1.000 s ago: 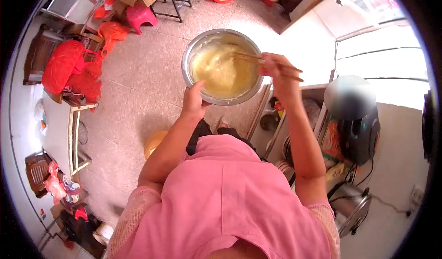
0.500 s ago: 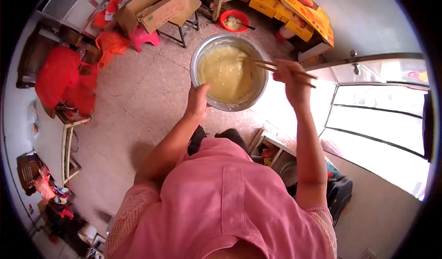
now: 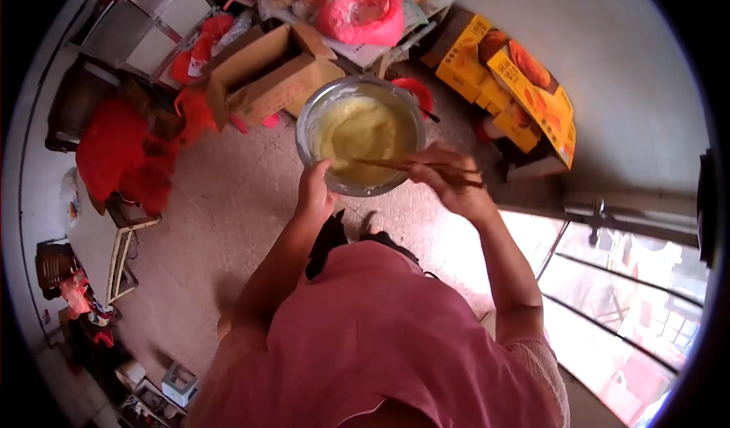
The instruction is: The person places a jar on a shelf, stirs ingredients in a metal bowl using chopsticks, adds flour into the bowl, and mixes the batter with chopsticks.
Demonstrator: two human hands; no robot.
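Observation:
A metal mixing bowl (image 3: pixel 306 135) is held up in front of my body, tilted a little. Pale yellow batter (image 3: pixel 365 128) lies in it, with smears along the inner wall. My left hand (image 3: pixel 315 192) grips the bowl at its lower left rim, thumb over the edge. In my right hand (image 3: pixel 450 181) is a pair of chopsticks (image 3: pixel 384 164), closed in the fingers. Their tips reach into the batter near the lower left side of the bowl.
An open cardboard box (image 3: pixel 262 74) and a pink bag (image 3: pixel 361 14) on a table stand ahead. Behind the bowl is a red basin (image 3: pixel 414 92). Yellow printed cartons (image 3: pixel 525 86) are stacked at the right. A barred glass door (image 3: pixel 623 276) lies at the lower right.
My view has shifted, bringing more of the table into sight. The chopstick tips have moved from the bowl's upper right to its lower left. My right hand is lower and nearer the bowl.

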